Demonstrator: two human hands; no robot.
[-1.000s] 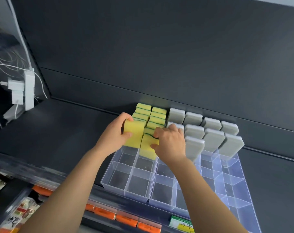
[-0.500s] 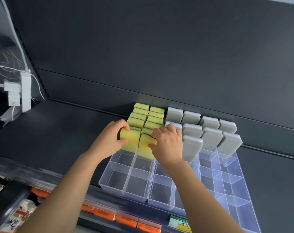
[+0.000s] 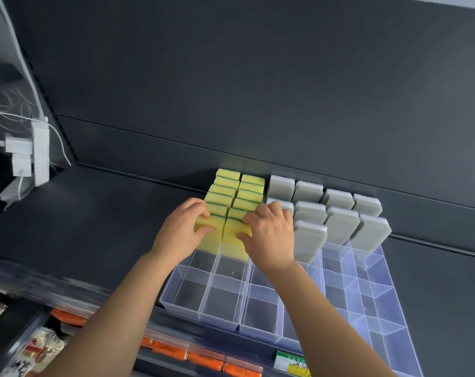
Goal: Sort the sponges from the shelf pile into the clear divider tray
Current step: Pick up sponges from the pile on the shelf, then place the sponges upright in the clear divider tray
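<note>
We see our left hand (image 3: 180, 235) pinching a yellow sponge (image 3: 209, 235), right hand (image 3: 270, 235) gripping its neighbour sponge (image 3: 235, 238), both upright in the clear tray (image 3: 203, 303) on the shelf (image 3: 68, 219), their lower edges hidden behind dividers, grey sponges (image 3: 339, 221) toward the tray's far right corner, fingertips partly hidden.

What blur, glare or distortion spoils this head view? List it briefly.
Head view: the wide angle bends the shelf's back panel seam and splays the clear divider tray; the lower-left packets are smeared by blur; soft sheen on the tray walls, no harsh glare; lighting is even, so the left hand, right hand, yellow sponges and grey sponges stay sharp.
</note>
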